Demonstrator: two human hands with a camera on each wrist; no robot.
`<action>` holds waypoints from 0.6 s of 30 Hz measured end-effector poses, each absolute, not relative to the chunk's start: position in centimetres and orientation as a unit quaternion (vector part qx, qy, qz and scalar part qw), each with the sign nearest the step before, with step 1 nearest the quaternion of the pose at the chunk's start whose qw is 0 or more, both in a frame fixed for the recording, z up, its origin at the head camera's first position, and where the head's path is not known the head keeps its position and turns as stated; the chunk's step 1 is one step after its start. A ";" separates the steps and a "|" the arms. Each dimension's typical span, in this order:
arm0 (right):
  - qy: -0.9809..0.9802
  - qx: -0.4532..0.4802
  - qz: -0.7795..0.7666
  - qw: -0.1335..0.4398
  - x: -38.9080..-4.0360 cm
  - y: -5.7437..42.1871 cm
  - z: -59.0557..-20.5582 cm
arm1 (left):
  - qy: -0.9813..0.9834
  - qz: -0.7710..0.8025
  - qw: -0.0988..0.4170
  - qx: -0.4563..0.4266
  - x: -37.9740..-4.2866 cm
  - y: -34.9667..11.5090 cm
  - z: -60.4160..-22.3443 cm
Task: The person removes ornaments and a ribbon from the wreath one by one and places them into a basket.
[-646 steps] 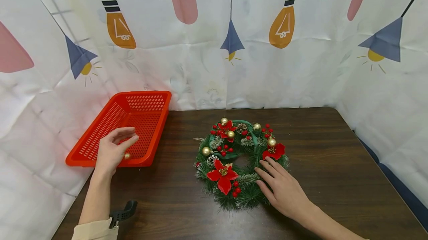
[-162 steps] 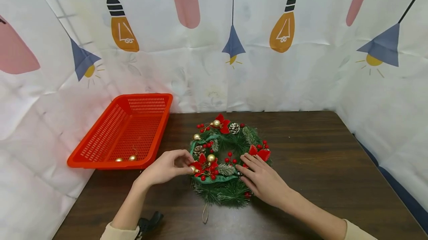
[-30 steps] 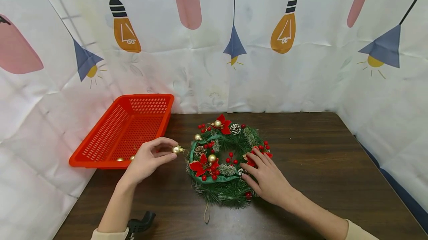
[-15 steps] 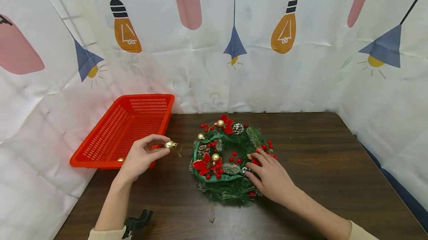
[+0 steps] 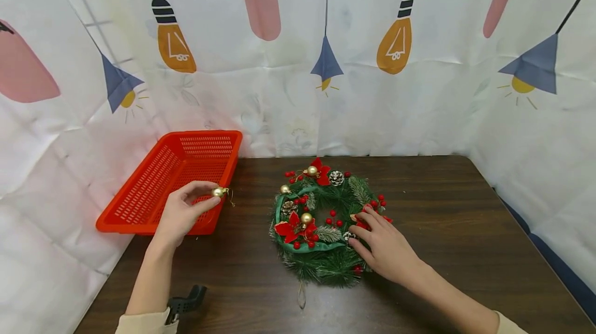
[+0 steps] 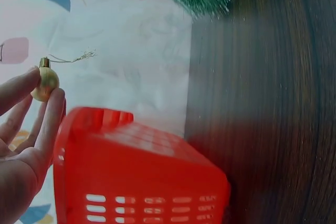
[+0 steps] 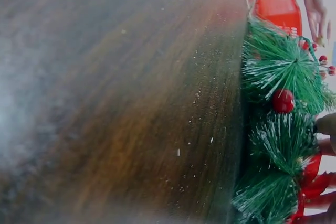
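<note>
Brn tbl [image 5: 447,210] w/ wreath [image 5: 329,233], wht lamp-print cloth [image 5: 288,101]

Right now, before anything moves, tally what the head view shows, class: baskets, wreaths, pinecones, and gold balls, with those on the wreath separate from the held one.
Red basket: 1
Wreath: 1
Visible pinecones: 3
Visible gold balls on wreath: 3
Gold ball in left fingers: 1
Total: 9
</note>
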State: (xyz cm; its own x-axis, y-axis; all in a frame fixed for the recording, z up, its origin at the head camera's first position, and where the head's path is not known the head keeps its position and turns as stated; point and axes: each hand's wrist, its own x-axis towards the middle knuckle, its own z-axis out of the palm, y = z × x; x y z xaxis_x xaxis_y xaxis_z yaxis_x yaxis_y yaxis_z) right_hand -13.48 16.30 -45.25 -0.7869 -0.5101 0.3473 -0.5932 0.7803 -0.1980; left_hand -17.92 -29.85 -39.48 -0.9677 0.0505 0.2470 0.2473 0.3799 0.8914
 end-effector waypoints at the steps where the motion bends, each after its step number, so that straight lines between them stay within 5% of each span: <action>1: -0.933 0.296 0.150 0.140 -13.5 16.3 -45.3 | -0.826 -0.549 0.092 -0.087 -18.0 -30.0 -39.5; 18: -0.930 0.307 0.151 0.137 -13.4 16.5 -45.2 | -0.844 -0.529 0.089 -0.010 -18.7 -33.6 -39.6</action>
State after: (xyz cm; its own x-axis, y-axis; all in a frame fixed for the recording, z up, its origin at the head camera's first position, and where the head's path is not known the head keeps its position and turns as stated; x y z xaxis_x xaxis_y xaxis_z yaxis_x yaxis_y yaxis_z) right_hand -13.44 16.48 -45.24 -0.7738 -0.5293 0.3481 -0.6122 0.7660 -0.1962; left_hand -18.72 -33.59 -39.62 -0.9838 -0.0783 0.1610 0.1109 0.4391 0.8915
